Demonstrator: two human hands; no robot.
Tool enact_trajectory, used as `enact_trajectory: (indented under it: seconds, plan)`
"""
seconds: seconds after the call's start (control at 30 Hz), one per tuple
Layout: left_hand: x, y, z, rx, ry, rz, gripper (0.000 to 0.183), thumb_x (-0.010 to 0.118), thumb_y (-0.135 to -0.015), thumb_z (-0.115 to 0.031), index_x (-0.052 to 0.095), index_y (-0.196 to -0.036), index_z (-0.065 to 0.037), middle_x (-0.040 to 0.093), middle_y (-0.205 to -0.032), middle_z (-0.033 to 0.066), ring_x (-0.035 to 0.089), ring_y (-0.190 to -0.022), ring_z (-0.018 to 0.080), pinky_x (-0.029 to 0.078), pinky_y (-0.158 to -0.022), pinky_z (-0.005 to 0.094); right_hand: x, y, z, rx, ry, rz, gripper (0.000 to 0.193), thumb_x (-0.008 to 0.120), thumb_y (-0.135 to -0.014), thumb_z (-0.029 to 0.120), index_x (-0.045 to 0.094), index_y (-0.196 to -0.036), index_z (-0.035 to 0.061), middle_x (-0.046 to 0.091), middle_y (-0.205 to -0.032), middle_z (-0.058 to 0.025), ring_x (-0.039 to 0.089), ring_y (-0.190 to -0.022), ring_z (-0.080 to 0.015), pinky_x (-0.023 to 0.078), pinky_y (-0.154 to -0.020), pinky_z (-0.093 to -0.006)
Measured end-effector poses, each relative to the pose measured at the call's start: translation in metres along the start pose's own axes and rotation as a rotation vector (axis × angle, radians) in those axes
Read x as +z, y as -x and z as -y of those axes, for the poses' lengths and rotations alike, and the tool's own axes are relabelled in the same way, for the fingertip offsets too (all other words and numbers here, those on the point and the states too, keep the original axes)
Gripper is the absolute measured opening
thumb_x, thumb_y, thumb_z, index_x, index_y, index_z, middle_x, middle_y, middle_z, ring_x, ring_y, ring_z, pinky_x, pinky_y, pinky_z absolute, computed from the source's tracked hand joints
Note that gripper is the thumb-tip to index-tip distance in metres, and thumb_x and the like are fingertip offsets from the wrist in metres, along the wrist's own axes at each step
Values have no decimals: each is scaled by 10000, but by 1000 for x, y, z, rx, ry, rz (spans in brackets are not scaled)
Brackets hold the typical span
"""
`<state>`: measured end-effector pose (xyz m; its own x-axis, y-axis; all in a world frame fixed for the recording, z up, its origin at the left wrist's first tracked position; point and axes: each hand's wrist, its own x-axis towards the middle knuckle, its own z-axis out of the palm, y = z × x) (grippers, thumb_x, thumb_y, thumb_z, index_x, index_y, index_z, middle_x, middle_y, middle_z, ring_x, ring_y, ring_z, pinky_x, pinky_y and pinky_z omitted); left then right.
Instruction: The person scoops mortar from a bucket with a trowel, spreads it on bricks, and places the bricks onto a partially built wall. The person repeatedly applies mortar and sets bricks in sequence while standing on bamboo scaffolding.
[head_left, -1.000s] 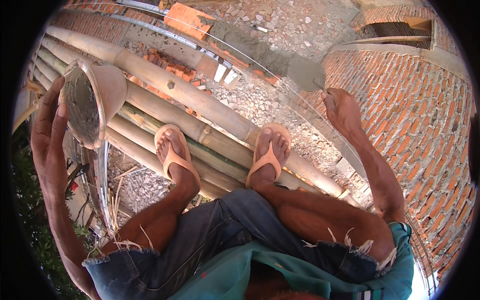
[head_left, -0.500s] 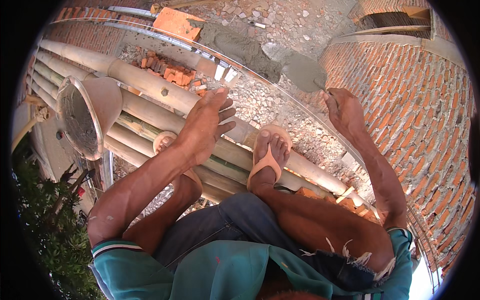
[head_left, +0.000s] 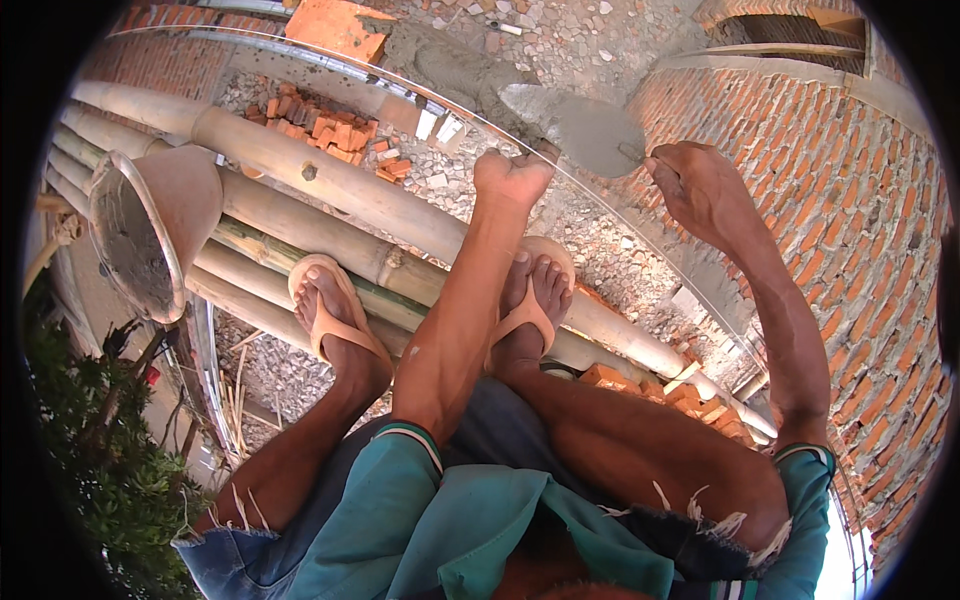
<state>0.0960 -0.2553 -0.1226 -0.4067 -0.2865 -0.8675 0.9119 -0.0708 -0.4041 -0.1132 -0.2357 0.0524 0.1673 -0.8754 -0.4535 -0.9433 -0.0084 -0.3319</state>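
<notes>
My right hand [head_left: 703, 192] is closed round the handle of a trowel, most of the handle hidden by the fingers. The trowel's broad grey blade [head_left: 592, 132] lies over the top of the wall, its tip at a bed of wet mortar [head_left: 450, 72]. My left hand [head_left: 512, 178] is closed beside a thin taut line [head_left: 612, 208], just short of the blade; whatever its fingers hold is hidden. An orange brick [head_left: 335, 30] sits at the far left end of the mortar.
My sandalled feet rest on bamboo poles [head_left: 330, 180]. A tilted bucket [head_left: 195, 195] with grey mortar inside stands on them at left. Broken bricks [head_left: 335, 135] and rubble lie below, beyond the poles. A rough brick wall [head_left: 800, 220] rises at right; leaves [head_left: 110, 480] show lower left.
My left hand has moved right and away from me to the line, its fingers going from spread to closed. The right hand and trowel have shifted only slightly. The view has moved a little.
</notes>
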Motion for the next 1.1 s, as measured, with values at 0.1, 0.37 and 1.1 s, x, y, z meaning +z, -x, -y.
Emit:
enact_trajectory:
  seconds: [0.1, 0.37, 1.1]
  plan:
    - [6, 1, -3, -17, -129, -10, 435, 374, -1111, -250, 480, -1456, -7, 510, -1455, 234, 507, -1338, 356, 467, -1063, 502, -12, 9, -1, 8, -7, 79, 299, 590, -1041, 201, 717, -982, -64, 675, -848, -273, 662, -788, -445, 507, -745, -536]
    - [10, 5, -4, -154, -92, 110, 602, 374, -1112, -403, 363, -1548, 12, 334, -1600, 263, 356, -1491, 415, 300, -1221, 611, -26, 4, 6, -31, 64, 77, 254, 613, -1020, 186, 713, -990, -46, 698, -898, -244, 668, -885, -427, 521, -789, -517]
    - [38, 34, -14, -140, -188, 77, 645, 163, -1138, -458, 285, -1607, -33, 301, -1650, 252, 256, -1551, 423, 177, -1266, 630, -21, -49, -29, 301, -245, 321, 461, 553, -1073, 428, 668, -999, -12, 574, -730, -47, 595, -610, -157, 499, -591, -353]
